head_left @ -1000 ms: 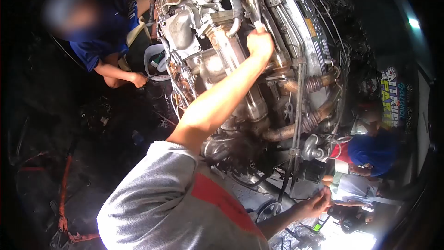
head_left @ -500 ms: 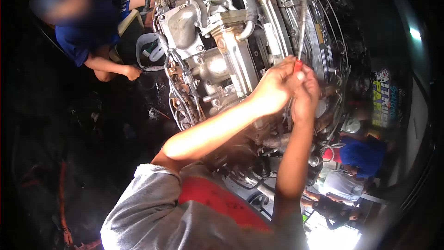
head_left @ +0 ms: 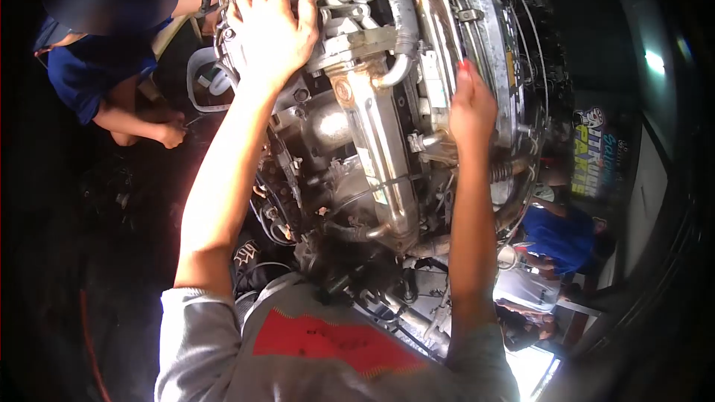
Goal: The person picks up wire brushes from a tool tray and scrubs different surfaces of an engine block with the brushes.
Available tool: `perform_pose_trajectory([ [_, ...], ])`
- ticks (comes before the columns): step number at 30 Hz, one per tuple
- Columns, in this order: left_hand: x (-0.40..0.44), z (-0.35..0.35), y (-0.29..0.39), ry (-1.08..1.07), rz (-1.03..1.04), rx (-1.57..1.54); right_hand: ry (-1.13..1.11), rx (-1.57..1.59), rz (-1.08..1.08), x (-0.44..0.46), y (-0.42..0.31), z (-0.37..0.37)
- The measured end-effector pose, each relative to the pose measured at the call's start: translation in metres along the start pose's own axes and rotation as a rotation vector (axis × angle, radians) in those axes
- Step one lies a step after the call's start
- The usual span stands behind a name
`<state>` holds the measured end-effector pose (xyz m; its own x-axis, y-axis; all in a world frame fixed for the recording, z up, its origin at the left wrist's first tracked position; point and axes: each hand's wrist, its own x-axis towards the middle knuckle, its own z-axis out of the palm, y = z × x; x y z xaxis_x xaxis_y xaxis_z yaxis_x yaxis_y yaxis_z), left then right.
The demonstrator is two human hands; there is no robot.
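Observation:
My left hand (head_left: pixel 274 26) rests with fingers spread on the upper left part of a large engine (head_left: pixel 372 112), over its metal cover and hoses. My right hand (head_left: pixel 474 108) is closed around a slim tool with a red end (head_left: pixel 465 65), above the right side of the engine. Only the red part shows clearly; the thin shaft beyond it is hard to make out against the metal pipes. Between my hands lie a rust-stained metal cooler tube (head_left: pixel 380 134) and a grey bent hose (head_left: pixel 403 15).
At the left, a person in a blue shirt (head_left: pixel 82 78) crouches near a pale plastic container (head_left: pixel 199 78). Other people, one in a blue shirt (head_left: pixel 558 234), are at the lower right. Wiring (head_left: pixel 283 167) runs along the engine's left side. A red line (head_left: pixel 91 342) lies on the dark floor.
My hands have come apart. The left hand moved from the red-ended tool to the engine's upper left; the right keeps the tool, slightly further left and higher. The view has shifted slightly.

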<state>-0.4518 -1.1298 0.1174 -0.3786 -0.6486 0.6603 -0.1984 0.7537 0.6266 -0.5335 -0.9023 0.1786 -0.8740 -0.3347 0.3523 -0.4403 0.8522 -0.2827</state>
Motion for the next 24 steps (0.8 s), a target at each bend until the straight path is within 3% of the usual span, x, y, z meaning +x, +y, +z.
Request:
perform_pose_trajectory([
  [3,0.003,0.006,-0.005,0.119,0.072,-0.016,0.046,0.081,0.001,-0.038,0.038,0.001],
  [6,-0.002,0.012,-0.012,0.243,0.201,-0.106,-0.045,-0.003,-0.030,0.000,-0.004,0.003],
  [7,0.000,0.014,-0.008,0.139,0.090,-0.093,-0.088,-0.065,-0.056,0.011,-0.012,0.000],
  [8,-0.003,0.017,-0.008,0.178,0.104,-0.159,-0.097,-0.067,-0.043,-0.001,-0.004,-0.005],
  [11,-0.006,0.031,-0.017,0.024,-0.006,0.035,-0.008,0.041,-0.110,-0.042,0.036,-0.011],
  [15,-0.008,0.033,-0.024,0.020,0.001,-0.128,-0.097,-0.123,-0.153,0.007,-0.002,-0.010],
  [16,-0.010,0.034,-0.023,0.042,-0.018,-0.057,-0.086,0.069,-0.069,0.020,-0.005,-0.004],
  [19,-0.010,0.032,-0.023,0.014,-0.016,-0.088,-0.184,-0.108,0.053,-0.024,0.018,-0.021],
  [21,-0.009,0.033,-0.024,0.006,-0.013,-0.066,-0.017,0.117,-0.089,-0.061,0.041,-0.019],
  [24,-0.012,0.034,-0.027,0.021,-0.027,-0.062,-0.027,0.108,-0.153,-0.021,0.035,-0.011],
])
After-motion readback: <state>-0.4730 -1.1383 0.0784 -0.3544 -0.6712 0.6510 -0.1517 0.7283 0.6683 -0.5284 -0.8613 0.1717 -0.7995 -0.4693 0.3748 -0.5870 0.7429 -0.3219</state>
